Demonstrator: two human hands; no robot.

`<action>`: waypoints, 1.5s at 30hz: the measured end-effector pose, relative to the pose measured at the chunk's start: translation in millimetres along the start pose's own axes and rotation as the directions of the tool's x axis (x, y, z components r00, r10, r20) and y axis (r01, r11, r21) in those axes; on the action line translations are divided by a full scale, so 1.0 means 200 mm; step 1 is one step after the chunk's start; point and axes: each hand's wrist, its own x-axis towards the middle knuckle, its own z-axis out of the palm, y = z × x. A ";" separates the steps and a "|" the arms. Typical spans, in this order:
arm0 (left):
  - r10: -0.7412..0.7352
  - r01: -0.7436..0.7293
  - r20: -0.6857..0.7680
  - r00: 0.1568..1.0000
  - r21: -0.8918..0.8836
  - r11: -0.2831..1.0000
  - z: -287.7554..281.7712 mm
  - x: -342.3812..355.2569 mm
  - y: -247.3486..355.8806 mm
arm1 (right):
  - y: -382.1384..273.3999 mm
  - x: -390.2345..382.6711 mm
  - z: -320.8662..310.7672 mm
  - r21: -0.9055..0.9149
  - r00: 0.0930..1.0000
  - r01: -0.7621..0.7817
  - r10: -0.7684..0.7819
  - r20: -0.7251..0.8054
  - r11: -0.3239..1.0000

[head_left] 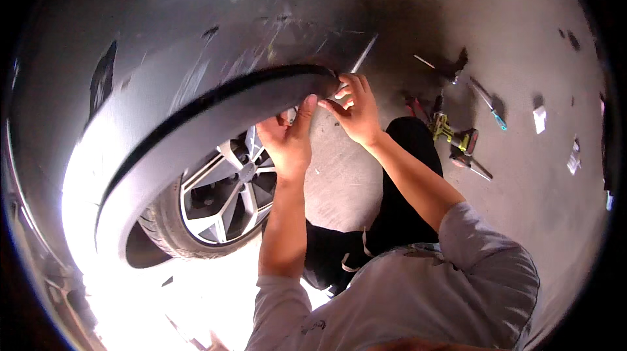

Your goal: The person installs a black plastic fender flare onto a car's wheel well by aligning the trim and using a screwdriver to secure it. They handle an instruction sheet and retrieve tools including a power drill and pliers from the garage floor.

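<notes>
A wheel arch trim (215, 112) runs along the wheel opening of a scraped grey car body panel (196, 31). My left hand (287, 145) grips the trim's lower edge near its end, thumb on the outer face and fingers curled behind it. My right hand (356, 112) is closed at the end of the trim, with thumb and fingers bent toward each other; its fingertips partly hide what they hold. Just beyond that hand, a thin pale rod (364, 54) slants up. Below the trim sits the wheel (245, 173), with silver spokes and a dark tyre.
On the concrete floor to the right lie a green and black cordless drill (445, 130), a screwdriver with a teal handle (499, 119), another screwdriver (480, 169) and red-handled pliers (416, 107). Farther right are white scraps (539, 119). Bright light washes out the lower left.
</notes>
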 end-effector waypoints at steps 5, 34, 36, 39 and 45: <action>-0.063 0.051 -0.115 0.991 -0.104 0.993 0.10 0.02 -0.05 | 0.10 0.07 -0.05 -0.165 0.966 0.223 -0.194 0.170 0.961; 0.122 -0.119 0.033 0.992 -0.079 0.990 0.06 0.00 -0.08 | 0.18 -0.13 0.10 0.834 0.852 -0.423 0.469 0.232 0.355; 0.163 -0.153 0.093 0.982 -0.100 0.983 0.02 0.04 -0.11 | 0.19 -0.11 0.09 0.803 0.798 -0.536 0.466 0.382 0.259; 0.214 -0.213 -0.005 0.977 -0.108 0.971 0.09 0.04 -0.13 | 0.16 -0.08 0.08 0.793 0.728 -0.598 0.496 0.473 0.120; 0.291 -0.291 0.009 0.957 0.043 0.956 0.10 0.03 -0.21 | 0.14 -0.08 0.10 0.834 0.683 -0.550 0.544 0.487 -0.055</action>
